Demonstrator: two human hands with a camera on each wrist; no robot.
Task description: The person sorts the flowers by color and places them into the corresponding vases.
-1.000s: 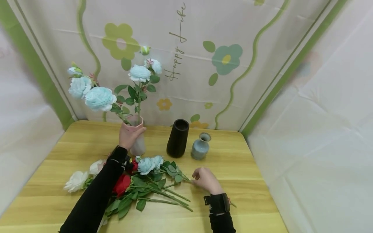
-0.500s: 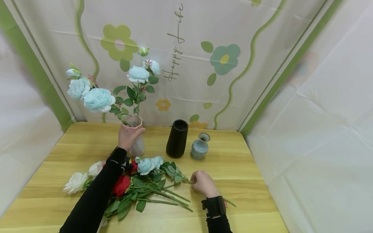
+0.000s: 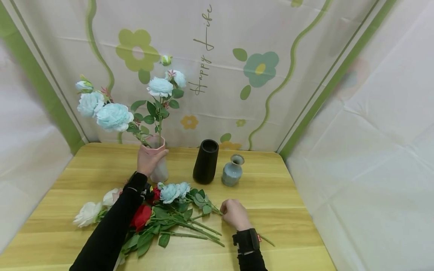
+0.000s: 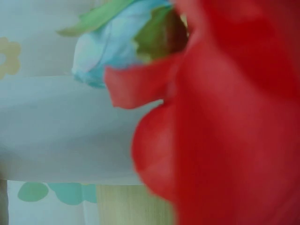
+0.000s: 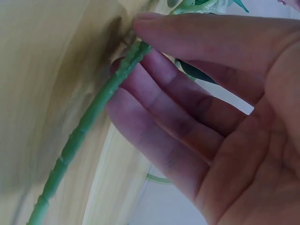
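Observation:
My left hand (image 3: 146,162) grips a pink-rimmed white vase (image 3: 161,171) just below its rim. Two stems of light blue artificial roses (image 3: 114,116) stand in that vase, one leaning left, one nearly upright. On the table, my right hand (image 3: 235,213) pinches the green stem (image 5: 70,145) of another light blue rose spray (image 3: 171,193) between thumb and fingers; the stem's end sticks out past the wrist. That spray lies over the other flowers. A red rose (image 4: 234,122) fills much of the left wrist view, hiding the left hand there.
A tall black vase (image 3: 205,165) and a small grey-blue vase (image 3: 232,173) stand right of the held vase. Red roses (image 3: 141,217) and white roses (image 3: 88,213) lie at the front left, partly under my left forearm. A printed cloth (image 3: 217,109) hangs behind the table.
My right hand has shifted slightly left and towards me along the stem. My left hand keeps its grip on the pink-rimmed vase, and the flowers lie as before.

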